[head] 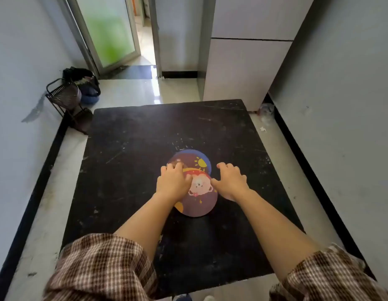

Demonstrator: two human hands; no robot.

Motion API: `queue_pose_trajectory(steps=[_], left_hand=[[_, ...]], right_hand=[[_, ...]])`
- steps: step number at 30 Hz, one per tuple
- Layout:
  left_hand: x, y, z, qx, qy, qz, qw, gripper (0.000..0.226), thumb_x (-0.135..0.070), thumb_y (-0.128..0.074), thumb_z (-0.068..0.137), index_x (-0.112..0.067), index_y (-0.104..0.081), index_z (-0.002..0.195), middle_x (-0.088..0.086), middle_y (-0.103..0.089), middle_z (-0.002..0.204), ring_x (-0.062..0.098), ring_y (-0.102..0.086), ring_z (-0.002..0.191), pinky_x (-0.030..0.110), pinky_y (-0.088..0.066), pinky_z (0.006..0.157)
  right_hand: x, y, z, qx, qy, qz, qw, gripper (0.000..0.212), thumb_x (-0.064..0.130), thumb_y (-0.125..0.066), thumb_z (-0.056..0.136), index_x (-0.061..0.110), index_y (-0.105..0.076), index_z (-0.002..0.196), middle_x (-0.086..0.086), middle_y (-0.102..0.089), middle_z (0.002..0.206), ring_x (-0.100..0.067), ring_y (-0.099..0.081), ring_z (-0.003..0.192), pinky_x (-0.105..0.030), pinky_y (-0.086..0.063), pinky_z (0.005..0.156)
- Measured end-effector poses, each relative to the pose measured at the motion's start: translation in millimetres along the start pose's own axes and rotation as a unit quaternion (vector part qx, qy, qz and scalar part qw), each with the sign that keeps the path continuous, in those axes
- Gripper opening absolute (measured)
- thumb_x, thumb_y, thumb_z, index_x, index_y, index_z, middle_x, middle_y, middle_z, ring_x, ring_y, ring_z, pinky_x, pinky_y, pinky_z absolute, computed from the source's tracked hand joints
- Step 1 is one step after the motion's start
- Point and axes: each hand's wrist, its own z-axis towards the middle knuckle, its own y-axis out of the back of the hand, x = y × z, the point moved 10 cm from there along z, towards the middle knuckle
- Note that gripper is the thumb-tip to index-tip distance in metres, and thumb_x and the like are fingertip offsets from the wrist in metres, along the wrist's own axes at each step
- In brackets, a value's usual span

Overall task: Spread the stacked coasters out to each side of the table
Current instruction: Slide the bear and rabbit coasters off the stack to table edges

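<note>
Three overlapped coasters at least, lower centre of frame on black table. I note left hand flat on their left part; right hand spread, touching right edge, gripping nothing.

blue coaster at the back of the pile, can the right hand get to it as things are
Probably yes: the blue coaster pokes out at the far edge of the pile, uncovered, and the right hand rests just beside it with nothing between them.

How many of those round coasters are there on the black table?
3 show: a bear coaster nearest, under both hands; a brown sun coaster behind it; a blue coaster peeking out farthest. More may be hidden underneath.
</note>
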Motion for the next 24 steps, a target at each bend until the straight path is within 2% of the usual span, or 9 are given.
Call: queue_pose_trajectory(steps=[6, 9, 13, 17, 20, 22, 24], left_hand=[[31, -32, 13, 0.011, 0.060, -0.008, 0.998, 0.049, -0.033, -0.046, 0.089, -0.014, -0.041, 0.134, 0.013, -0.044, 0.133, 0.031, -0.037, 0.122, 0.045, -0.044, 0.090], [44, -40, 6, -0.017, 0.093, -0.018, 0.995, 0.048, -0.033, -0.050, 0.089, -0.011, -0.041, 0.130, 0.014, -0.041, 0.130, 0.030, -0.036, 0.120, 0.043, -0.045, 0.090], [57, -60, -4, 0.001, 0.134, -0.029, 0.990, 0.054, -0.035, -0.055, 0.087, -0.014, -0.035, 0.133, 0.012, -0.037, 0.128, 0.029, -0.037, 0.118, 0.041, -0.045, 0.088], [59, -68, -7, -0.004, 0.143, -0.059, 0.988, 0.063, -0.029, -0.062, 0.084, -0.015, -0.032, 0.137, 0.012, -0.034, 0.128, 0.029, -0.036, 0.119, 0.038, -0.043, 0.091], [68, -71, -9, -0.012, 0.187, -0.127, 0.974, 0.065, -0.022, -0.067, 0.082, -0.017, -0.033, 0.137, 0.013, -0.034, 0.128, 0.030, -0.038, 0.118, 0.038, -0.042, 0.094], [74, -69, -9, -0.019, 0.213, -0.159, 0.964, 0.065, -0.019, -0.071, 0.078, -0.018, -0.036, 0.133, 0.014, -0.035, 0.126, 0.031, -0.044, 0.114, 0.037, -0.044, 0.091], [78, -64, -8, -0.039, 0.228, -0.183, 0.956, 0.062, -0.014, -0.073, 0.075, -0.018, -0.038, 0.127, 0.014, -0.037, 0.123, 0.029, -0.051, 0.100, 0.034, -0.047, 0.081]], right_hand=[[-16, -41, 13, 0.067, -0.044, -0.010, 0.997, 0.055, 0.040, -0.059, 0.082, 0.017, -0.042, 0.129, -0.009, -0.047, 0.132, -0.028, -0.042, 0.121, -0.050, -0.038, 0.095], [-22, -51, 12, 0.062, -0.058, -0.012, 0.996, 0.055, 0.044, -0.058, 0.081, 0.015, -0.045, 0.126, -0.010, -0.046, 0.130, -0.028, -0.042, 0.119, -0.047, -0.041, 0.092], [-27, -63, 7, 0.058, -0.083, 0.003, 0.995, 0.058, 0.048, -0.064, 0.076, 0.013, -0.047, 0.119, -0.009, -0.043, 0.122, -0.027, -0.043, 0.114, -0.044, -0.043, 0.089], [-28, -73, 2, 0.048, -0.098, 0.033, 0.993, 0.060, 0.040, -0.070, 0.074, 0.011, -0.044, 0.119, -0.009, -0.040, 0.123, -0.027, -0.040, 0.115, -0.042, -0.045, 0.089], [-30, -72, 2, 0.020, -0.118, 0.099, 0.988, 0.058, 0.028, -0.075, 0.071, 0.011, -0.041, 0.115, -0.009, -0.043, 0.122, -0.027, -0.042, 0.114, -0.042, -0.048, 0.088], [-32, -70, 3, 0.004, -0.125, 0.140, 0.982, 0.051, 0.019, -0.074, 0.071, 0.013, -0.040, 0.109, -0.009, -0.048, 0.115, -0.027, -0.048, 0.108, -0.043, -0.050, 0.085], [-36, -71, 3, 0.007, -0.135, 0.193, 0.972, 0.042, 0.014, -0.069, 0.075, 0.017, -0.036, 0.101, -0.007, -0.055, 0.103, -0.026, -0.057, 0.094, -0.043, -0.054, 0.076]])
